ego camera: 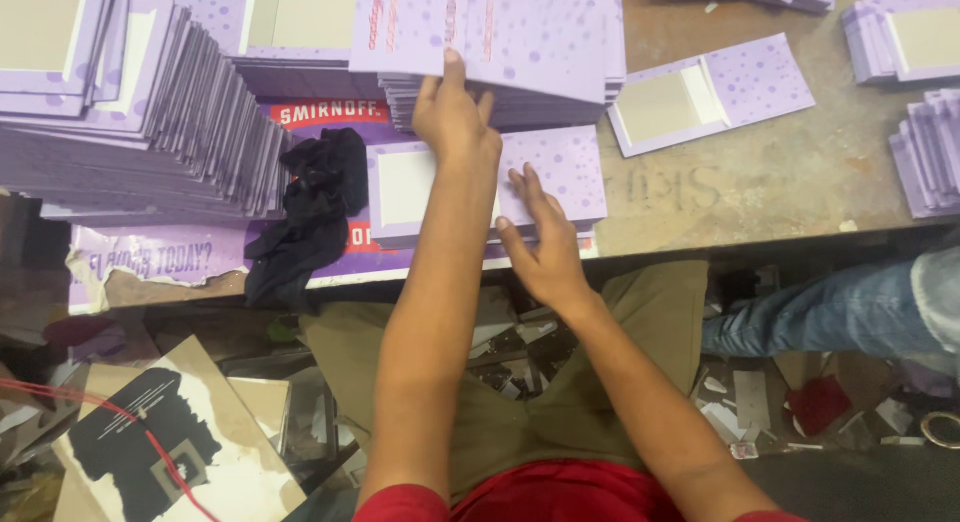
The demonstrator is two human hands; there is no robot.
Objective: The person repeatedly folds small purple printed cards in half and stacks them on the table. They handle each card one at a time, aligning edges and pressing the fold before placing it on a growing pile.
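The left hand [455, 117] is reaching straight up the frame toward twelve o'clock, forearm fully stretched from the red sleeve at the bottom edge. Its fingers are curling onto the near edge of the top lilac spotted card [480, 32] of a tall stack [500, 97] at the far side of the table, thumb tucked under, so it is pinching that top sheet rather than lying open.

The right hand [540, 237] is sitting lower and toward four o'clock of the left one, wrist bent, palm down. Its fingers are spread flat and pointing toward eleven o'clock, pressing on an opened lilac folder [560, 167] with a pale inner panel; it is open, gripping nothing. That folder is topping a low pile [440, 237] at the table's near edge, directly in front of the person.

At nine o'clock of the left forearm a black cloth [310, 207] is lying crumpled on a purple printed sheet [150, 257]. Farther toward ten o'clock, long leaning rows of the same lilac cards [170, 112] are filling the table corner. At two o'clock a single opened folder [710, 92] is lying alone on the bare brown tabletop [780, 182], and more stacks [925, 152] are standing at three o'clock. Another person's leg in blue jeans [830, 312] is showing at the right, below the table edge.
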